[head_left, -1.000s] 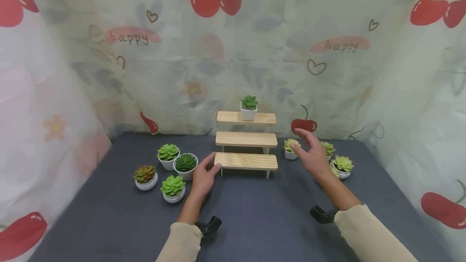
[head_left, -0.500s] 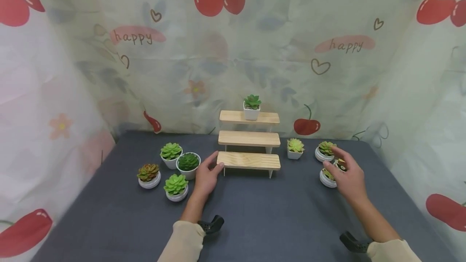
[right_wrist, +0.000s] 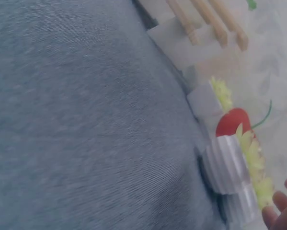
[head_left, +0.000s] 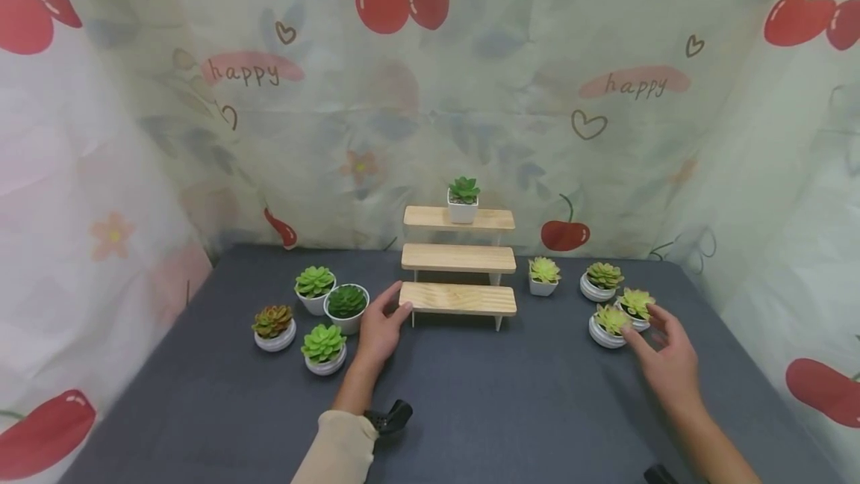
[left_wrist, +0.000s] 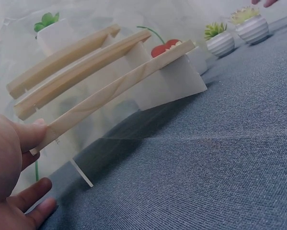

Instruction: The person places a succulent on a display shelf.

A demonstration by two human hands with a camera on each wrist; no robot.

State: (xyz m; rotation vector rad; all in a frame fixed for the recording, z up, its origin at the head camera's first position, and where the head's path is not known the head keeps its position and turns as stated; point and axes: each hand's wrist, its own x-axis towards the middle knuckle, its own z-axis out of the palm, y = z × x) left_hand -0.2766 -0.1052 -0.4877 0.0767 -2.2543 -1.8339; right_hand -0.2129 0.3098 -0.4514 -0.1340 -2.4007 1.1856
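Observation:
A three-tier wooden display stand (head_left: 458, 298) with clear supports stands at the middle back. My left hand (head_left: 381, 327) pinches the left end of its lowest step, thumb (left_wrist: 30, 132) on top and a finger beneath. Over at the right, my right hand (head_left: 672, 364) hovers beside two potted succulents, its fingers spread and holding nothing. The nearer succulent (head_left: 609, 322) has pale green leaves in a ribbed white pot; the other succulent (head_left: 635, 305), just behind, is partly overlapped by my fingertips. In the right wrist view, fingertips (right_wrist: 270, 215) are right by the yellow-green leaves.
A green succulent (head_left: 463, 199) in a square white pot sits on the top step. Right of the stand are a square-potted succulent (head_left: 543, 275) and a round-potted one (head_left: 600, 281). Several potted succulents (head_left: 324, 348) group at left. A patterned curtain (head_left: 430, 95) hangs behind.
My right hand has moved right and nearer, from beside the square-potted succulent to the round pots at right. My left hand stays on the stand's lowest step.

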